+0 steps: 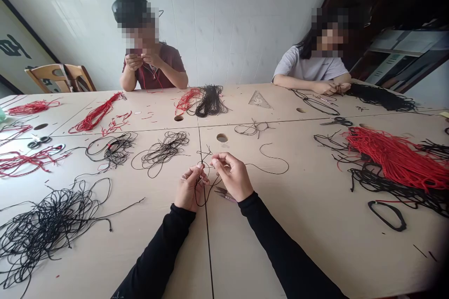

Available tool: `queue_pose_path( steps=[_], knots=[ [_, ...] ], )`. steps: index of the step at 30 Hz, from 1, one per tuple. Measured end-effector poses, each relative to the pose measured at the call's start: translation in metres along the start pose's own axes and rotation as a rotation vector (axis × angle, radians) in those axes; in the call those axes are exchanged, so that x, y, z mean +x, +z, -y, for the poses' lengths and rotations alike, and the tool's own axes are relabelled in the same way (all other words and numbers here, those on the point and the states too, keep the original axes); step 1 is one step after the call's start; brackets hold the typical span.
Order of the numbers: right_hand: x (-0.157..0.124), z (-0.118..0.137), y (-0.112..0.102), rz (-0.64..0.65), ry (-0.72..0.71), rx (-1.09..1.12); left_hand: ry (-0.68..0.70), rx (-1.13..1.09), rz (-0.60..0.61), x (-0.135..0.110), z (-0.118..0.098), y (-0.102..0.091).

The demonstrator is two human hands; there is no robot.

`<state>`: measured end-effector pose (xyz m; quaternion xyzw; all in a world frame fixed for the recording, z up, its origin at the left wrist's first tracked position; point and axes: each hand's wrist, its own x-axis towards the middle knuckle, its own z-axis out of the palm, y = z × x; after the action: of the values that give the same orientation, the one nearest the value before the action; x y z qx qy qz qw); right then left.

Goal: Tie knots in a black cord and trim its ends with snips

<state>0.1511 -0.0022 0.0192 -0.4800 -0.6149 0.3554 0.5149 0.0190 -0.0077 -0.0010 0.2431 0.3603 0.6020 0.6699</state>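
**Item 1:** thin black cord (205, 198), single length, held btwn both hands. Slack loop drops below the hands to the table; long tail runs off to the person's R in a loose curve. Long axis approx. side to side across the person's front.

**Item 2:** L hand (188, 189), fingers curled, closed on the cord, not a tight fist. Nearer the hanging loop.

**Item 3:** R hand (233, 176), thumb & forefinger pinched on the cord, fingertips (213, 162) just apart from the L hand. Nearer the long tail.

**Item 4:** small steel thread snips (220, 195), lying on the table just below the R hand, partly hidden by it.

**Surface:** pale laminate table (256, 247), joined panels, dark seam running away from the person btwn the forearms. Round hole (221, 138) ahead of the hands.

**Nearby:** loose black cord tangle (164, 149) ahead & to the L; larger black cord heap (45, 229) far L; big red cord bundle (396, 161) to the R; clear set square (258, 100) across the table.

**Room:** co-worker in dark red top (171, 65) opposite, hands raised at chest w/ red cord; co-worker in pale grey T-shirt (308, 67) opposite R, hands at black cord. White panelled wall (217, 23) behind; wooden chair (59, 77) far L.
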Motion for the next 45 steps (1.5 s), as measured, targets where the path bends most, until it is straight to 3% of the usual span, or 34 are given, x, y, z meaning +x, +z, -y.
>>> queue_pose_path(
  steps=[7,18,32,45],
  knots=[
    [0.0013,-0.0115,0.0043,0.026,0.157,0.058,0.009,0.034,0.018,-0.0012,0.001,0.0016],
    [0.0009,-0.0098,0.0051,0.039,0.2,-0.048,-0.01,0.041,0.02,-0.0026,-0.0002,0.0026],
    [0.0001,-0.004,0.0042,0.097,0.036,-0.058,-0.01,0.043,0.036,-0.0027,-0.0002,0.0037],
    [0.0008,-0.0062,0.0039,0.118,0.049,-0.025,-0.055,0.012,0.058,-0.0022,0.0008,0.0016]
  ],
)
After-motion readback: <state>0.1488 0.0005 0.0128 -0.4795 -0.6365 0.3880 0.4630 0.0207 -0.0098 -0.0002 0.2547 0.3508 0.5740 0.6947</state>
